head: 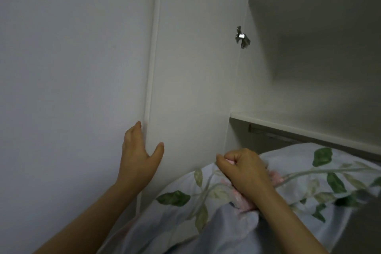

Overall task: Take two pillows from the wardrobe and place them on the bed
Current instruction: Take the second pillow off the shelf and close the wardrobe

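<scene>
A pale blue pillow (299,173) printed with green leaves and pink flowers fills the lower right, just below the wardrobe shelf. My right hand (245,173) is clenched on a bunch of its fabric near the upper edge. My left hand (138,154) grips the edge of the open white wardrobe door (191,88), fingers behind it and thumb on the inner face. A second fold of pale blue fabric (226,233) hangs lower; I cannot tell whether it is another pillow. The bed is out of view.
The white wardrobe shelf (288,126) juts out above the pillow, with an open compartment behind it. A metal hinge (242,37) sits on the door's inner face. A plain wall (72,68) fills the left.
</scene>
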Demonstrator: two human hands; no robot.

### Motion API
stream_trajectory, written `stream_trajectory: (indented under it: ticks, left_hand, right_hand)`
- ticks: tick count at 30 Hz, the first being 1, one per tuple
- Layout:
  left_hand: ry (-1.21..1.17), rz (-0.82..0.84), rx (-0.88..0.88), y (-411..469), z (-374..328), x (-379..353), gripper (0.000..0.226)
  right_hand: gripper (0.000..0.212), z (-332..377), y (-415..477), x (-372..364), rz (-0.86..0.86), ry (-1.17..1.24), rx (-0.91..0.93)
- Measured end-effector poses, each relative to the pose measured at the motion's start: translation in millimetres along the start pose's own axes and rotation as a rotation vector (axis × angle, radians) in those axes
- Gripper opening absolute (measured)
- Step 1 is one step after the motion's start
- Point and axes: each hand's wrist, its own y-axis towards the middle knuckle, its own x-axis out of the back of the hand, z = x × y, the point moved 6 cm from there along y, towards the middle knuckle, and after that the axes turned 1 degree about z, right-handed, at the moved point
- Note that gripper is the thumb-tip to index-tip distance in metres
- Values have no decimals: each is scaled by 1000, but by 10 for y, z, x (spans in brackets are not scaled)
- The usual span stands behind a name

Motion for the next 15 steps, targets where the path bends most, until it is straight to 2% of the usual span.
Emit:
stream_trajectory:
  ticks: [3, 6, 12, 15]
  left_hand:
    - [-37, 35, 27, 21, -40, -136, 85]
    - [-76, -9, 77, 48, -44, -182, 85]
    - [-168, -64, 83, -24, -77, -154, 68]
    - [-255, -75, 35, -113, -190, -151, 52]
  right_hand:
    - [47, -52, -29, 50, -15, -12, -9]
    - [46, -126, -55, 128, -23, -34, -41]
    - [44, -162, -110, 225, -43, -82, -58]
    - [45, -167, -147, 256, -46, -83, -66]
